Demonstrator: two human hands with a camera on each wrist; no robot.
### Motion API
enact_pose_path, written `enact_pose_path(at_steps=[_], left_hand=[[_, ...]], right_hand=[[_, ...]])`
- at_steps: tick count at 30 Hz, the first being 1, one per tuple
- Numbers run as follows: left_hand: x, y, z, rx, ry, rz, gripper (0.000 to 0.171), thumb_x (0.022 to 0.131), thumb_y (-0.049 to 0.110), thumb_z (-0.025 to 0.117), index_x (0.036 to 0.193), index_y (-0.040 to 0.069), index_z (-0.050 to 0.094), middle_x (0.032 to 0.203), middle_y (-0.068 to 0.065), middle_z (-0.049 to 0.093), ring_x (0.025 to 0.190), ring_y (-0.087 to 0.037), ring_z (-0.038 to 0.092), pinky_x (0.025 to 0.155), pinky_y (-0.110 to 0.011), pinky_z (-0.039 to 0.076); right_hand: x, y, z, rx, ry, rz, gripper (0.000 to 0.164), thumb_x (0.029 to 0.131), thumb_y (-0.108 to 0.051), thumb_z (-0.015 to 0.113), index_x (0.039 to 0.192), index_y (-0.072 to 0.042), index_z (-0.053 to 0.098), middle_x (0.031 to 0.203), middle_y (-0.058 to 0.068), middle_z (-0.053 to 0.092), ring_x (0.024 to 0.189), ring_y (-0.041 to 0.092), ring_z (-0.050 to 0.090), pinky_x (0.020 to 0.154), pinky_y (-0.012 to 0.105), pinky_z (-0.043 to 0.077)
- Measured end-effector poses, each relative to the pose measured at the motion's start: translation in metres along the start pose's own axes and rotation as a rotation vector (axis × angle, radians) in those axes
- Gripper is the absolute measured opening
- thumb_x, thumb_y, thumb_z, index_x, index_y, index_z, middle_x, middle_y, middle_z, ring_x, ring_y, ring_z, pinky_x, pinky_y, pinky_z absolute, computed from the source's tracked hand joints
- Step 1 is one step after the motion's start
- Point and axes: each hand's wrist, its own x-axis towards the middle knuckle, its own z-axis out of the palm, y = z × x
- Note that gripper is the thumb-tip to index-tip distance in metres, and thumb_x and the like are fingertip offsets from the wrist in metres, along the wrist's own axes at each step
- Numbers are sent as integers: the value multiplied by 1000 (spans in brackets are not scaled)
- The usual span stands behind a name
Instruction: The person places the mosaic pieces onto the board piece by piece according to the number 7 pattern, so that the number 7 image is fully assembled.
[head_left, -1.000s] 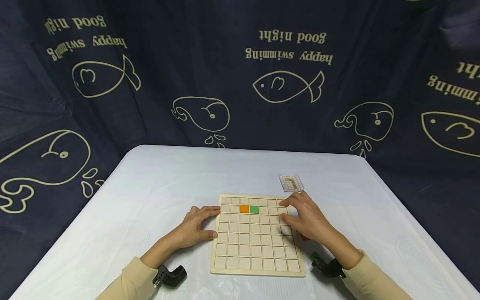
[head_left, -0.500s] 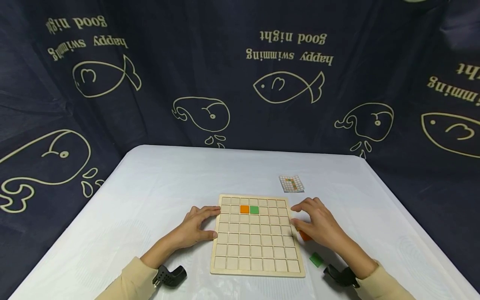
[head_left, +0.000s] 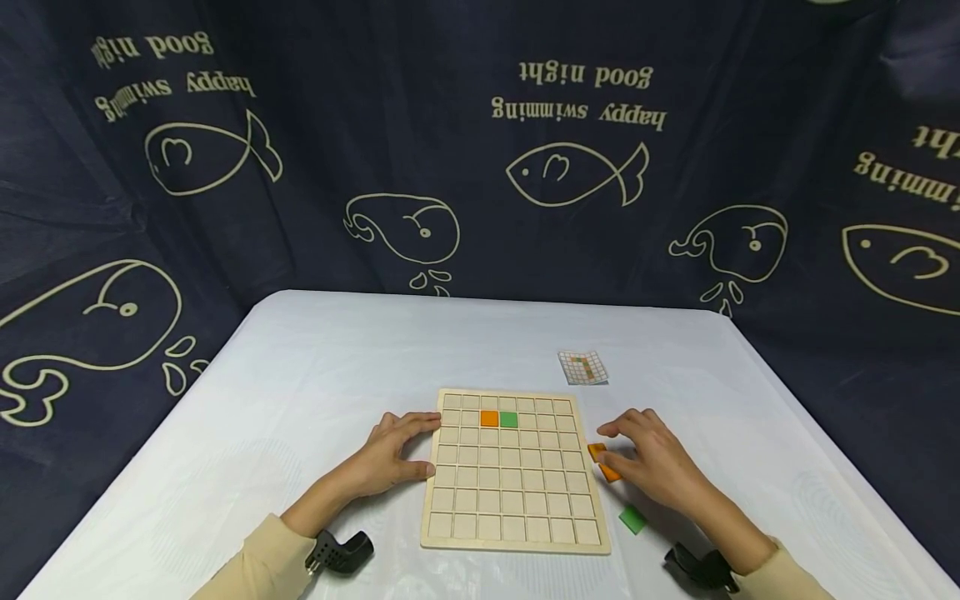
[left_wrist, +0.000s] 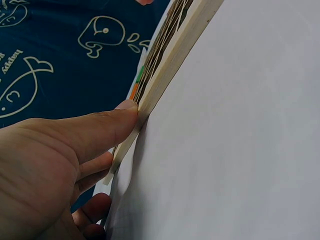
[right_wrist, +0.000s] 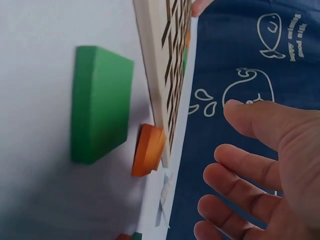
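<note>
A wooden grid board (head_left: 516, 547) lies on the table with an orange tile (head_left: 489, 418) and a green tile (head_left: 508, 419) side by side in its second row from the far side. My left hand (head_left: 390, 458) rests on the board's left edge, thumb and fingers spread along the rim. Just off the board's right side, my right hand (head_left: 656, 458) hovers with relaxed, bent fingers and nothing between them. Close by its thumb lie orange tiles (head_left: 611, 473), partly covered by it. Nearer the body is a loose green tile (head_left: 632, 519).
A small printed card (head_left: 582, 367) with a coloured grid pattern lies beyond the board's far right corner. At the bottom of the right wrist view, part of another green piece (right_wrist: 137, 236) shows. A dark printed curtain (head_left: 480, 150) hangs behind the white table (head_left: 360, 350).
My right hand has moved from over the board's right part rightward and towards the body, uncovering the orange tiles and the loose green tile. The left hand has stayed put.
</note>
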Motion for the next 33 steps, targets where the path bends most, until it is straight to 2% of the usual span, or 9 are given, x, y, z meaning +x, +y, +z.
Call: enact_pose_path(at_steps=[8,20,28,33], left_hand=[[0,1,0,7,2,7,64,79,32,74,136,15,51,146,5,43,94,-12,31,84,-30,25],[0,1,0,-4,2,5,64,80,34,73,136,15,51,146,4,43,94,-13,31,83,-31,25],[0,2,0,-6,-4,-4,65,79,31,74,137,15,50,147,3,42,97,-13,31,88,-35,25],[0,2,0,-9,-8,-4,64,79,32,74,136,14,50,147,4,42,96,-14,30,86,-35,25]], right_hand=[[-6,5,-2,-30,-56,62,24,75,-23,78,96,-15,70,91,-5,62,86,13,47,72,30,40],[-15,15,-1,-55,-86,58,25,73,-25,80,95,-17,71,91,-9,61,86,8,44,74,30,39],[-18,19,1,-69,-87,24,25,71,-22,80,94,-17,71,90,-10,61,84,7,43,74,30,37],[-19,20,2,-71,-115,51,25,71,-23,81,93,-19,71,90,-10,61,85,7,43,74,31,36]])
